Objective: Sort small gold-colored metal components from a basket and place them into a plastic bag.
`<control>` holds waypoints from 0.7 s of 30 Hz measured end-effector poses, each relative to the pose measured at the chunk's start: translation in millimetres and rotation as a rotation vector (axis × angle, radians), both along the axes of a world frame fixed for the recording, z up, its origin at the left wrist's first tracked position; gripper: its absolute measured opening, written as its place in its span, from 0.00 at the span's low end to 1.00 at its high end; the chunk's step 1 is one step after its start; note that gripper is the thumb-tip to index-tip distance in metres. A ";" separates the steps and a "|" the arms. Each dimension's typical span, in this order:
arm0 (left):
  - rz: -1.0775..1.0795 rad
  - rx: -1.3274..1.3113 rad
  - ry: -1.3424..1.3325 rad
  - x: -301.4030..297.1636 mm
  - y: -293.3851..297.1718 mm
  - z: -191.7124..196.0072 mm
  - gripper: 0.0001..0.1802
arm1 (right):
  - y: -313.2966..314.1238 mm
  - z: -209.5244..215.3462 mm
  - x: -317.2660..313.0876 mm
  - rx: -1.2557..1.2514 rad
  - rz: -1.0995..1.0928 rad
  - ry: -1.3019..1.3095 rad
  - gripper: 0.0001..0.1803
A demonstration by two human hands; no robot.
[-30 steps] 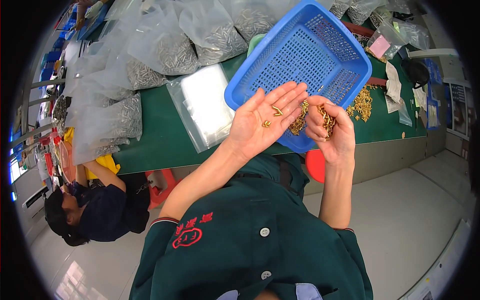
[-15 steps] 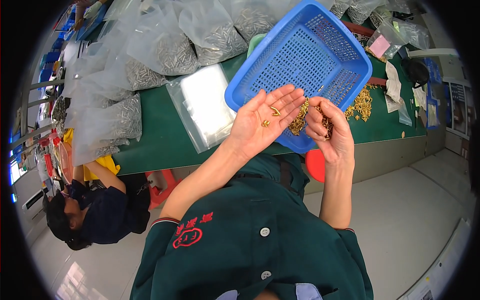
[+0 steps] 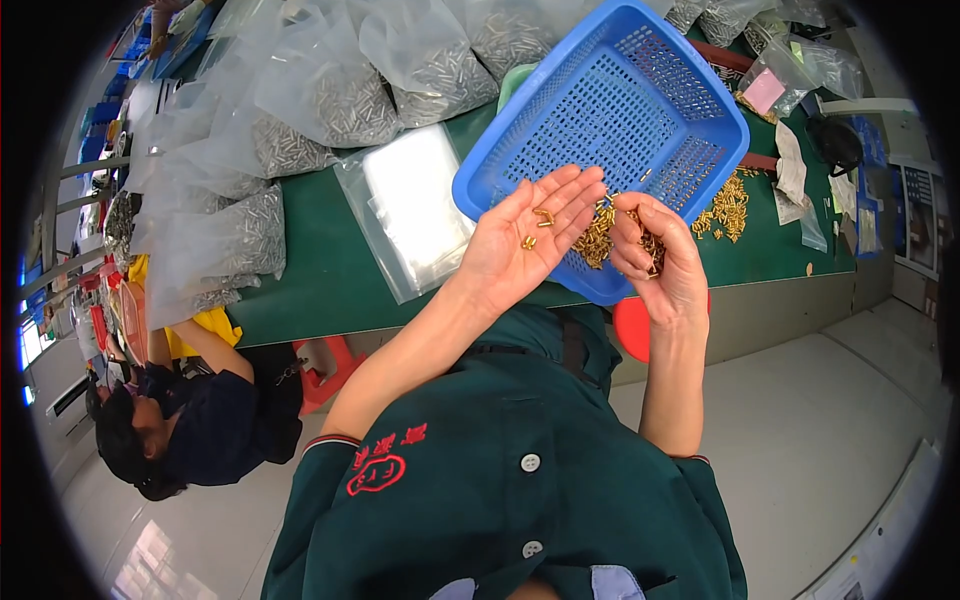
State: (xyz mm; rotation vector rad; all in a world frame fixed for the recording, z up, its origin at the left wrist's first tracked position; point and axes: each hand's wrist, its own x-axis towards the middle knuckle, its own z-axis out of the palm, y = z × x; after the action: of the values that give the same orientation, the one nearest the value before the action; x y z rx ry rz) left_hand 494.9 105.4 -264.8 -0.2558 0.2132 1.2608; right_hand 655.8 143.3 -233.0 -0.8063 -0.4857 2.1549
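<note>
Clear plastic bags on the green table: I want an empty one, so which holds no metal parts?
The flat clear plastic bag lying just left of the blue perforated basket. It is flat and see-through; the other bags bulge with small silvery parts.

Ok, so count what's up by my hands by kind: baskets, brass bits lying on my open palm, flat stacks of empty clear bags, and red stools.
Blue perforated basket: 1
Small brass pieces on the open left hand: 3
Flat stack of empty clear bags: 1
Red stools: 2, one behind the right hand, one farther left
Total: 7
</note>
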 end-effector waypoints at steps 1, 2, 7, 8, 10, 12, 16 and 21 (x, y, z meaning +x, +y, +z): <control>-0.005 -0.040 0.069 1.1 0.7 3.4 0.20 | 0.0 -0.2 0.1 -0.001 0.000 0.000 0.11; -0.009 -0.079 0.139 1.7 1.1 5.2 0.19 | -0.1 -0.4 0.2 0.008 0.006 -0.008 0.11; -0.108 0.046 0.263 -2.4 -6.3 -15.9 0.16 | -0.7 -4.1 1.8 0.023 0.025 -0.047 0.10; -0.145 0.026 0.360 -0.9 -5.7 -11.3 0.16 | -0.4 -5.6 2.5 0.021 0.033 -0.035 0.10; -0.157 0.053 0.443 2.7 -5.0 -1.8 0.15 | -1.1 -6.3 2.2 0.018 0.043 -0.020 0.09; -0.169 0.081 0.524 6.6 -4.5 3.3 0.15 | -2.3 -5.7 0.1 0.023 0.053 -0.035 0.08; -0.197 0.129 0.575 9.3 -4.0 2.3 0.16 | -5.6 -8.1 -2.6 0.013 0.046 -0.060 0.08; -0.140 -0.020 0.490 12.5 -3.1 4.4 0.18 | -7.6 -9.5 -2.9 0.024 0.037 -0.106 0.09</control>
State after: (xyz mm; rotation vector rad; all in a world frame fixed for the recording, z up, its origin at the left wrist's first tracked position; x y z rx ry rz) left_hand 507.4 102.3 -260.4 0.0557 0.6527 1.1660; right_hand 652.9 135.7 -242.6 -0.9088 -0.5832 2.1433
